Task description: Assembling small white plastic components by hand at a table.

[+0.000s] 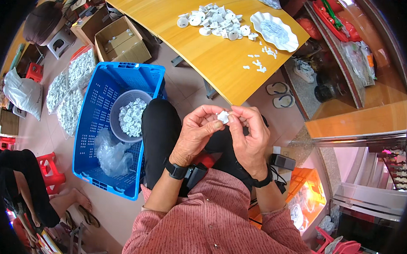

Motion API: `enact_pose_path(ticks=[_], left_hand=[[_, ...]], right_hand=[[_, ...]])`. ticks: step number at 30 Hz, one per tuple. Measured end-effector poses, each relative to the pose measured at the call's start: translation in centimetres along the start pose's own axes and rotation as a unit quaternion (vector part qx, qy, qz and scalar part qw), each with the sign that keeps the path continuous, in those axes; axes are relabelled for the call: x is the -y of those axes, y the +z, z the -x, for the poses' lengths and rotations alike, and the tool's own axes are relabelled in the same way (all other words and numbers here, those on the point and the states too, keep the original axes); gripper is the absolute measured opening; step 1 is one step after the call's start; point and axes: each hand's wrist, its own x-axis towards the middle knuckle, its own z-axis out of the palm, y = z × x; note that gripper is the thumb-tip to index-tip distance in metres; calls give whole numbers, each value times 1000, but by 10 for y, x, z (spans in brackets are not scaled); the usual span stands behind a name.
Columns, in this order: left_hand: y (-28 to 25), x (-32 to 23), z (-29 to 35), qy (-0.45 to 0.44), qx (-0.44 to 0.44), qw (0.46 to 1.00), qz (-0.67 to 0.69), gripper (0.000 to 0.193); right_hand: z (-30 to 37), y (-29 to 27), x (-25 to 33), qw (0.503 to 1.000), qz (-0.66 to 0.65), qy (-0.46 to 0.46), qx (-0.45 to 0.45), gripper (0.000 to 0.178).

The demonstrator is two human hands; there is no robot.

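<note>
My left hand (195,130) pinches a small white plastic part (223,117) between thumb and fingertips, above my lap. Close against it, my right hand (250,131) has its thumb and fingers closed on the same part's right side; whether a second tiny piece is between them is hidden. Just beyond my hands is the corner of a yellow wooden table (202,59). A heap of white round plastic parts (217,22) lies on it, with a scalloped white dish (290,43) of tiny pieces to the right. Several loose tiny white pieces (260,65) lie nearer the corner.
Left of my legs stands a blue crate (86,135), holding a grey bowl (115,112) of white parts and a clear plastic bag (113,157). Farther left are filled bags (71,87) and a cardboard box (125,48). Another person's leg (68,200) shows at lower left. Slippers (281,94) lie right.
</note>
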Motion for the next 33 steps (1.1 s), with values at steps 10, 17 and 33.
enact_pose_path(ticks=[10,17,33], left_hand=[[2,3,0,-32,-4,998,56,34],[1,2,-1,-20,-5,992,128,32],[6,9,0,-4,-45,992,119,30]], right_hand=[[1,1,-6,998,-52,21,-26,18],[-2,0,8,999,-16,29,1,19],[-2,10,3,999,37,-21,-10,23]])
